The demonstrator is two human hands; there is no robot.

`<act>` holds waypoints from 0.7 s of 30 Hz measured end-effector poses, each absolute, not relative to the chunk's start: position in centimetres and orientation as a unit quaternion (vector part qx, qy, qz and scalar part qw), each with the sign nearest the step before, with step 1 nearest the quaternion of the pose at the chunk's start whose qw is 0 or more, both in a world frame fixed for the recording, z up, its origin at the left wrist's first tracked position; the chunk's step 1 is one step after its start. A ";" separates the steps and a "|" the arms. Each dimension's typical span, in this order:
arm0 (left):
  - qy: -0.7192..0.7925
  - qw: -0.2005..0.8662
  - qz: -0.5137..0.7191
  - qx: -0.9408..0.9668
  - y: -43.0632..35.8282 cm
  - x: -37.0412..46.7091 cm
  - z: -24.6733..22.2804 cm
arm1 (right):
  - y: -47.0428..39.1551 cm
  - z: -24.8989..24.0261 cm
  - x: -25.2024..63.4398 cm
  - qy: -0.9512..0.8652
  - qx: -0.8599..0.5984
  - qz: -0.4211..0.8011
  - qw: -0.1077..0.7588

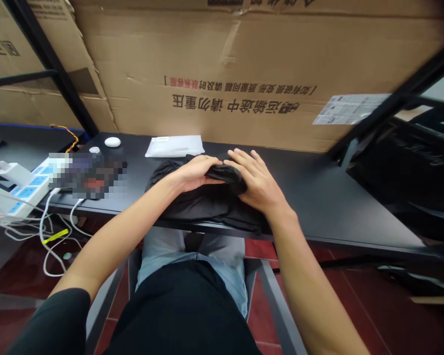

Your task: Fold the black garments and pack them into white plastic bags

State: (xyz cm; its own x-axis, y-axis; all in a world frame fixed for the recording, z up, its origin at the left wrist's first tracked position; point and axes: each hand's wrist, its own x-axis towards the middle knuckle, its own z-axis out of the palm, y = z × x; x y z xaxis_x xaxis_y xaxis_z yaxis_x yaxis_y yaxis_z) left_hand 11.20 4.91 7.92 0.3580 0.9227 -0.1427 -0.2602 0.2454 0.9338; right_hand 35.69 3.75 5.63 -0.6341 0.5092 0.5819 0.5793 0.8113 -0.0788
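Note:
A black cloth [210,207], perhaps a garment, lies bunched and folded on the dark desk in front of me. My left hand [196,172] grips a raised fold of it, thumb above and fingers below. Against the right side of that fold rests my right hand [257,182], its fingers stretched out and slightly apart, pointing away from me. The right thumb is hidden. Just behind the cloth lies a flat white packet [175,146], which neither hand touches.
A large cardboard box [207,59] stands along the desk's back edge. To the left are a white power strip [33,185] with plugs and cables, a pixelated item [96,175] and a white oval object [112,142]. Black metal posts [55,69] rise at both sides.

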 end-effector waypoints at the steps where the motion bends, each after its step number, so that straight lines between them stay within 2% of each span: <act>1: 0.364 0.691 0.421 0.462 5.0 10.8 8.1 | 4.1 5.8 35.6 -0.902 -0.301 -0.052 0.304; 3: 0.373 0.638 0.412 0.533 5.7 9.4 8.4 | 4.6 5.9 35.6 -0.895 -0.314 -0.048 0.312; 4: 0.399 0.574 0.408 0.587 6.3 8.3 8.5 | 4.7 5.8 35.7 -0.888 -0.327 -0.051 0.320; 6: 0.487 0.355 0.383 0.700 7.8 5.6 8.8 | 4.9 5.3 36.2 -0.866 -0.359 -0.066 0.342; 8: 0.569 0.116 0.296 0.759 9.5 2.6 9.0 | 4.9 4.7 36.7 -0.843 -0.387 -0.082 0.364; 10: 0.616 0.001 0.181 0.767 10.8 0.2 9.1 | 4.8 4.3 37.0 -0.828 -0.405 -0.090 0.378; 13: 0.640 -0.025 0.118 0.759 11.8 -1.7 8.8 | 4.6 4.2 37.0 -0.822 -0.412 -0.090 0.384; 21: 0.655 -0.079 0.121 0.742 10.1 -0.9 10.2 | 3.9 5.1 36.6 -0.814 -0.438 -0.089 0.370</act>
